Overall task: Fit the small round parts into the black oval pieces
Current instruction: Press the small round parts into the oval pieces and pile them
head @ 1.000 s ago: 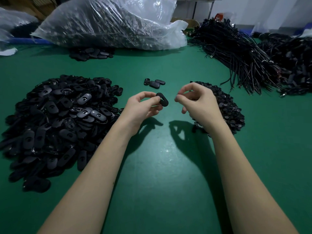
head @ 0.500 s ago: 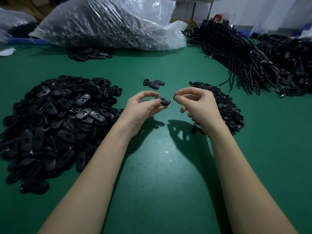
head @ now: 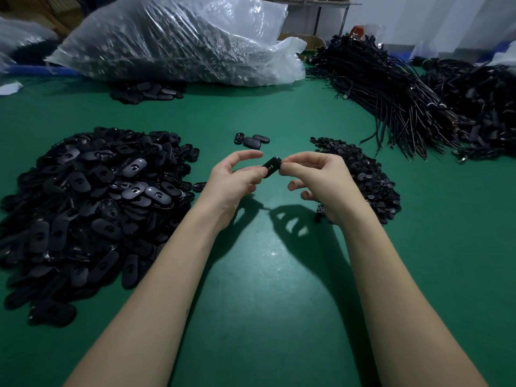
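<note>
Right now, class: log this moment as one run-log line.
left hand: holds oval piece | right hand: pinches its far end | round part: not visible | oval pile: left | round-part pile: right

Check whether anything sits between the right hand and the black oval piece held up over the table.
Nothing visible does. The right hand already meets the oval piece at its fingertips, and the left hand holds its other end.

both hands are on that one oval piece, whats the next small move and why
Probably press the right hand thumb tip inward to seat the part. The left hand grips the oval piece from below and the right fingertips meet its far end; the round part itself is hidden.
</note>
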